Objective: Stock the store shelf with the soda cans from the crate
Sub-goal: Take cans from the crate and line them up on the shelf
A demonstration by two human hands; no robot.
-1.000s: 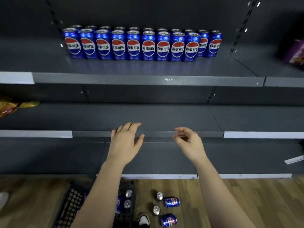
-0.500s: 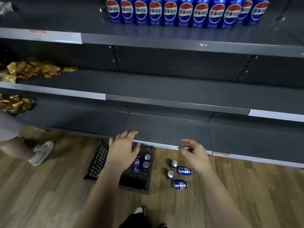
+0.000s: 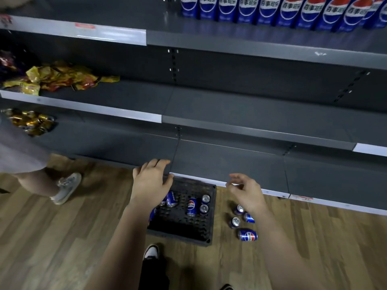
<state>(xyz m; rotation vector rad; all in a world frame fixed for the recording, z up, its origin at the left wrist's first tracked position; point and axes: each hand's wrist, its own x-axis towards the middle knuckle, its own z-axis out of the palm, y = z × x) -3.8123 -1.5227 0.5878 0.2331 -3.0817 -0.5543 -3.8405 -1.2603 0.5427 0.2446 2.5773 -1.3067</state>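
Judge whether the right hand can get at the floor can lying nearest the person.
Probably yes: the right hand, open and empty, hangs over the can with nothing between them, though it must come lower.

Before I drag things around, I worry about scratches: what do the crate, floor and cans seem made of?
Crate: matte black plastic, judging by its moulded grid. Floor: wood-grain planks with seams, possibly laminate. Soda cans: glossy printed metal with silver tops, likely aluminium.

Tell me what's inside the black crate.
Several blue soda cans sit in the crate, some upright, some lying. The left hand and forearm cover its left part; cans there cannot be seen.
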